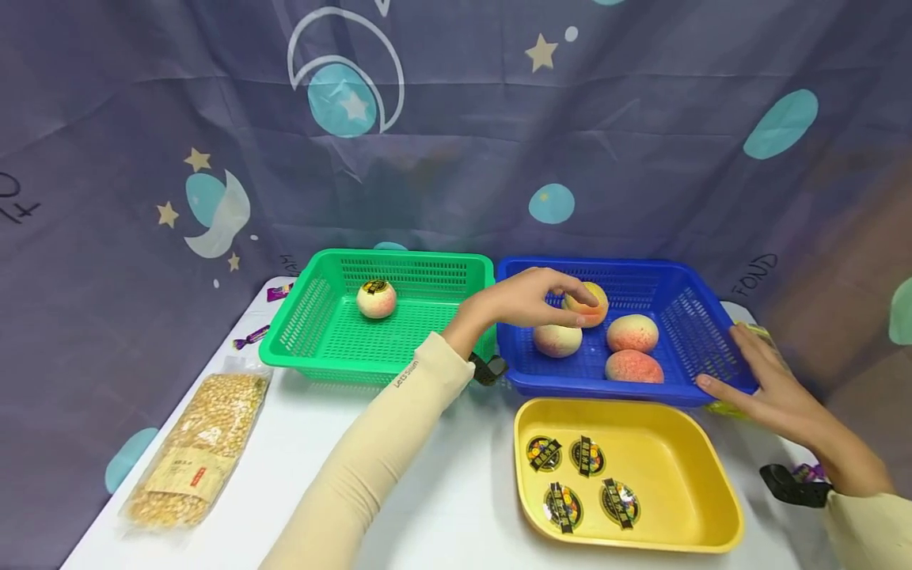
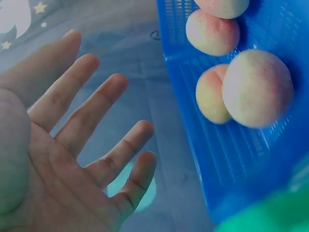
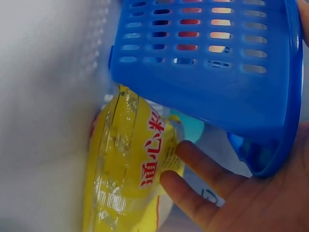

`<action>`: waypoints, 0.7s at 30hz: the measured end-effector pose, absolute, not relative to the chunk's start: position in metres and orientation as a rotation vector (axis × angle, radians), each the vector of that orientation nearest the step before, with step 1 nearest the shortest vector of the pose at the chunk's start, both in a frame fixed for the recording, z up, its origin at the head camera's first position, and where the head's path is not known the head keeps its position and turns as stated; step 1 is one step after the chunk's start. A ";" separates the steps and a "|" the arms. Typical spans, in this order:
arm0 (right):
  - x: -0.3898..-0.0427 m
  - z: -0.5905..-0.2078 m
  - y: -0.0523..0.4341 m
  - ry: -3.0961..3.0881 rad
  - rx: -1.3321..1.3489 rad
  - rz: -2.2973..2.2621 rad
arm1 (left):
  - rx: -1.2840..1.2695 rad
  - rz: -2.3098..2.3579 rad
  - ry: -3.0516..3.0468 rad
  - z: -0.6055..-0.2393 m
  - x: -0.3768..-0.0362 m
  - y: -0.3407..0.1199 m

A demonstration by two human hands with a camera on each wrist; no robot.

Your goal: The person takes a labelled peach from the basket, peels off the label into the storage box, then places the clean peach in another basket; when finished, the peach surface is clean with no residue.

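Note:
My left hand reaches over the blue basket, its fingertips overlapping a yellowish peach in the head view. The left wrist view has this hand with spread fingers and a bare palm. Beside that peach are a pale peach, a pink-cheeked peach and a redder peach. My right hand holds the basket's right front corner, thumb over the rim and fingers outside. In the right wrist view, two fingertips are right at a yellow macaroni packet.
A green basket at the left contains a peach with a black-and-gold sticker. In front, a yellow tray bears several round stickers. A bag of corn kernels and wrapped candies lie on the left.

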State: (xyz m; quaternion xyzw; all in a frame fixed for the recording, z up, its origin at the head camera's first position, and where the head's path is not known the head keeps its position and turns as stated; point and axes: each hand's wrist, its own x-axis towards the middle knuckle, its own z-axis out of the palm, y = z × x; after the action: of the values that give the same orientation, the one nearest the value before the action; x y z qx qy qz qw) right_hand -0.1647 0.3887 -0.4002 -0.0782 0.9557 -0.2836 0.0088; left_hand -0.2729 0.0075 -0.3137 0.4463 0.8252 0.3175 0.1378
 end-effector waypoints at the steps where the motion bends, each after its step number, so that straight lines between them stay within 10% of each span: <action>1: -0.165 -0.400 0.389 2.985 -0.244 -0.885 | 1.287 0.919 2.411 -0.315 -0.270 0.001; 21: -0.167 -0.402 0.387 3.023 -0.254 -0.869 | 0.577 1.197 3.045 -0.364 -0.216 -0.175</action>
State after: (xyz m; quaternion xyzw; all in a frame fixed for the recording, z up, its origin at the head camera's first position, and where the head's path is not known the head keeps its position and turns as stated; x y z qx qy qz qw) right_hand -0.1668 0.3870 -0.4016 -0.0805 0.9579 -0.2754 -0.0071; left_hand -0.2162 -0.1753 -0.3644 0.1730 0.9128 0.3588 -0.0903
